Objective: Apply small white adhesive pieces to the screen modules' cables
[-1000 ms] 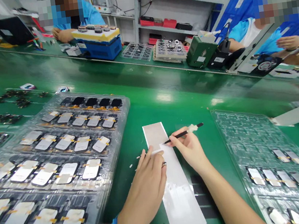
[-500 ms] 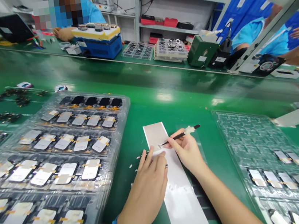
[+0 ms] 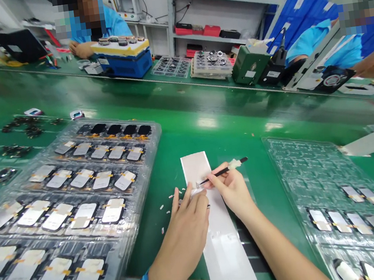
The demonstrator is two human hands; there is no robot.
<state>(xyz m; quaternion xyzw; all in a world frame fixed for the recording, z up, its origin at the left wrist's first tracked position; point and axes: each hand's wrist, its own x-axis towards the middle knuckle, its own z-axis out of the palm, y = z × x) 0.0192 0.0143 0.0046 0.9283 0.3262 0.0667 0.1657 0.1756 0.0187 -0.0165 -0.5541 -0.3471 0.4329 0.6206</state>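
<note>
A long white backing sheet (image 3: 225, 245) lies on the green mat in front of me, its far end beige. My left hand (image 3: 185, 232) rests palm down on its left edge, fingers stretched out and partly spread. By that hand's right side a small dark tip shows; what it belongs to is hidden. My right hand (image 3: 231, 187) pinches black tweezers (image 3: 224, 171) that have a pale wrapping near the back end. Their points touch or hover just over the sheet, by a small pale piece (image 3: 197, 185) near my left fingertips. Tiny white scraps (image 3: 162, 206) lie left of the sheet.
On the left stands a clear tray (image 3: 146, 196) with rows of white-backed screens. Another clear tray (image 3: 287, 168) on the right holds several similar parts. Beyond the bench's raised ledge are a blue box (image 3: 129, 65), a green box (image 3: 249, 65) and two people in blue.
The tweezers' tips have shifted slightly left, towards my left fingertips. My left hand stays on the sheet. The whole view has moved a little.
</note>
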